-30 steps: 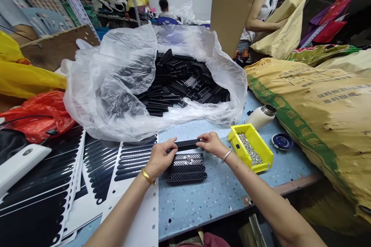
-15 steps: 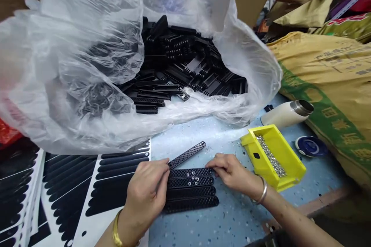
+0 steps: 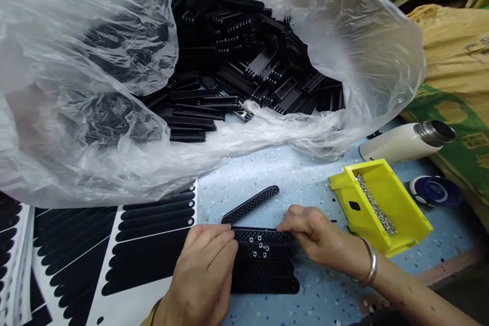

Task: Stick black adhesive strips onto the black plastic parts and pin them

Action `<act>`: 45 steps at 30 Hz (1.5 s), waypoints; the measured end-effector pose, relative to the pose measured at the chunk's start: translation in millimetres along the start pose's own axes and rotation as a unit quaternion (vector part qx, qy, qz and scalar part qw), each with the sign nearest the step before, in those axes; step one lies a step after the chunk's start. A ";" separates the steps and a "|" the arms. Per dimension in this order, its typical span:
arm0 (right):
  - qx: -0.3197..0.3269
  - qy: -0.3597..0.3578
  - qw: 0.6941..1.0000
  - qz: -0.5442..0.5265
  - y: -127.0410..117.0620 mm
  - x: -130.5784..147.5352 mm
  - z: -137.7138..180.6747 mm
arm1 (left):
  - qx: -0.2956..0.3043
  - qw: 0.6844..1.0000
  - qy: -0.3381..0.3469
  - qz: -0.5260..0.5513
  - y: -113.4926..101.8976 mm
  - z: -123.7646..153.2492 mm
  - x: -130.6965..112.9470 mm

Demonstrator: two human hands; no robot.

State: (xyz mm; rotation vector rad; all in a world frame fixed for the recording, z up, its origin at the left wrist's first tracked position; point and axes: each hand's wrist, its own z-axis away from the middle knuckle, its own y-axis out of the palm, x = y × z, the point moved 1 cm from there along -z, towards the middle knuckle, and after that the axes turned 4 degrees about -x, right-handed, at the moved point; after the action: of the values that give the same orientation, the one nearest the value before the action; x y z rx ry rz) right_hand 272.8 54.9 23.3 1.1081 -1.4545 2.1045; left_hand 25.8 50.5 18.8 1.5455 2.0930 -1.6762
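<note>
Several black plastic strips [image 3: 263, 267] with rounded ends and a crosshatched surface lie side by side on the table. Small shiny metal nuts [image 3: 261, 247] rest in a cluster on the upper strips. My left hand [image 3: 206, 270] is closed at the left end of the uppermost strip in the row, covering the left ends of the others. At its right end, my right hand [image 3: 317, 232] pinches that same strip between thumb and fingers. One loose black strip [image 3: 251, 205] lies slanted just beyond the row, its lower end close to my left fingertips.
A clear plastic bag [image 3: 114, 173] spills a heap of black strips [image 3: 244, 61] behind my hands. To the right stand a yellow bin [image 3: 410, 214] of small metal parts, a white flask [image 3: 401, 142] on its side and a blue round object [image 3: 437, 191]. Sheets of black stickers [image 3: 148, 244] lie left.
The view has moved down and closer to the table. Both hands stay at the ends of the row, and the left hand now covers more of the strips' left ends.
</note>
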 end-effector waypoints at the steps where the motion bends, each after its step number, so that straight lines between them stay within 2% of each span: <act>1: 0.003 0.000 1.000 -0.001 0.6 0.6 0.1 | 0.003 1.000 0.004 0.000 -0.5 1.5 -0.1; 6: -0.014 0.005 1.000 0.006 4.1 0.9 -2.0 | 0.005 1.000 0.004 0.007 -2.8 3.0 -2.0; 12: -0.158 -0.032 0.983 0.085 0.7 1.6 -6.1 | 0.008 1.000 -0.012 0.010 -3.1 -1.0 -0.9; 14: -0.177 -0.033 0.973 0.141 -0.4 1.5 -11.0 | 0.006 1.000 -0.012 0.005 -2.9 -1.6 -1.4; 16: -0.155 -0.013 0.973 0.170 0.1 0.0 -18.5 | -0.005 1.000 -0.005 -0.003 -3.7 -2.2 -2.7; 18: -0.131 0.035 0.979 0.150 0.4 -2.7 -26.4 | -0.017 1.000 -0.002 -0.010 -5.9 -3.4 -4.0; 22: -0.111 0.158 0.981 0.019 -4.8 -7.4 -35.5 | -0.060 0.998 -0.031 -0.006 -14.0 -7.2 -3.8; 26: -0.047 0.247 0.960 -0.120 -11.0 -8.6 -33.6 | -0.105 0.991 -0.078 0.006 -19.8 -6.8 2.4; 31: -0.089 0.234 0.952 -0.177 -13.2 -3.9 -23.5 | -0.119 0.975 -0.186 0.034 -20.8 0.6 14.5; 37: -0.004 0.281 0.922 -0.267 -15.3 -2.8 -18.3 | -0.070 0.939 -0.299 0.157 -19.4 -2.7 20.7; 40: -0.041 0.258 0.944 -0.200 -16.1 -6.0 -18.4 | -0.061 0.931 -0.314 0.175 -17.2 -2.4 22.6; 43: -0.092 0.181 0.977 -0.065 -12.9 -5.9 -17.3 | -0.056 0.937 -0.308 0.154 -16.6 1.0 25.8; 45: -0.091 0.130 0.987 0.004 -8.8 -3.9 -15.9 | -0.053 0.945 -0.298 0.120 -17.7 2.5 28.2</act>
State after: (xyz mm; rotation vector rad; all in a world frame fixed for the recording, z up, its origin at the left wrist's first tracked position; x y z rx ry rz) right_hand 274.7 73.4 23.2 0.7310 -1.4890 1.9880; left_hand -2.0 68.4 14.2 1.0283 1.5830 -1.6397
